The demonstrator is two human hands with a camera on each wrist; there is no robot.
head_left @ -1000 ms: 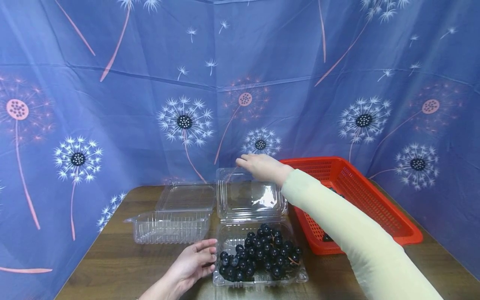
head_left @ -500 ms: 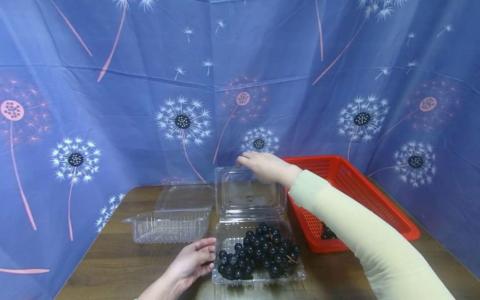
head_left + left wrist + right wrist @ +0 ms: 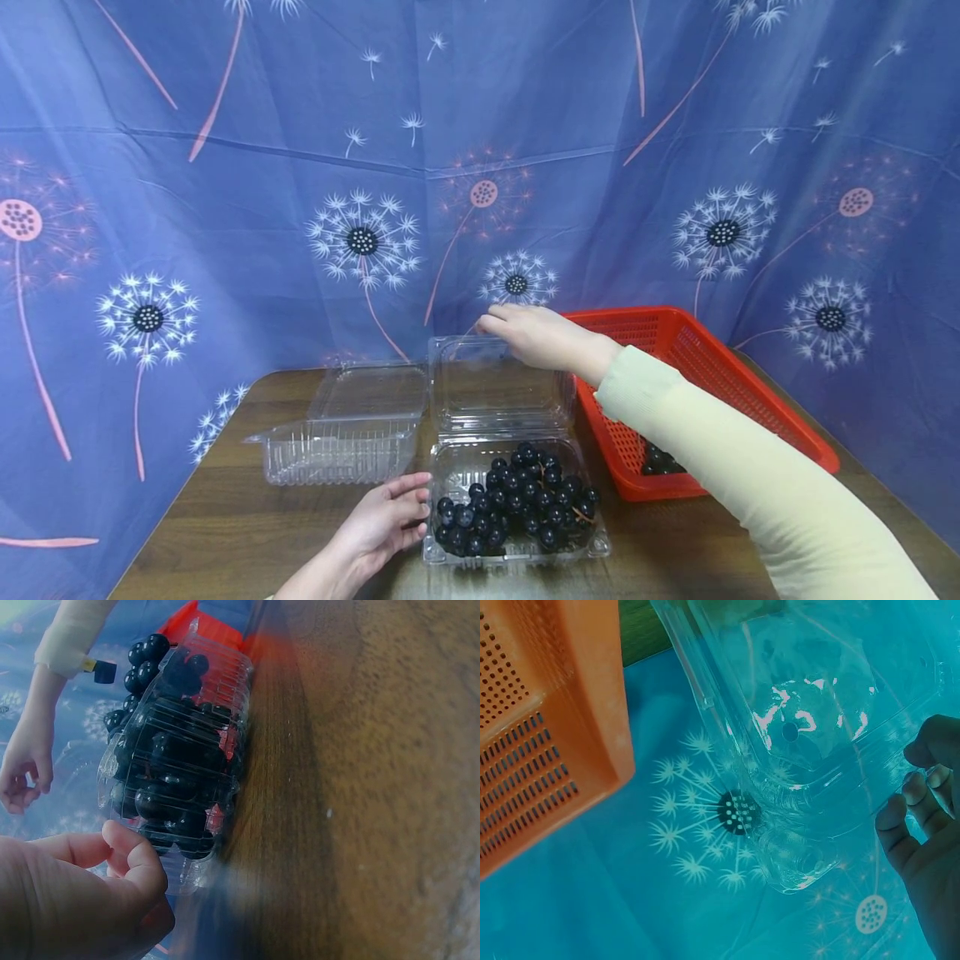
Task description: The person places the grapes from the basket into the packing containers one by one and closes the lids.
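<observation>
Several bunches of dark grapes lie in a clear plastic clamshell container at the front middle of the table. Its hinged lid stands raised behind it. My right hand pinches the lid's top edge, and in the right wrist view the fingertips meet that edge. My left hand rests by the container's left side, fingers relaxed and touching or almost touching the rim. The left wrist view shows the thumb and fingers close to the container's near end, with grapes visible through the ribbed wall.
To the left stands a second clear clamshell, with its lid up and no fruit in it. A red plastic basket sits at the right, partly behind my right sleeve, with dark grapes inside. A blue dandelion-print cloth hangs behind the table.
The right hand stays at the lid's top edge while the wrist and sleeve shift slightly right. The left hand hardly moves. The head view drifts a little.
</observation>
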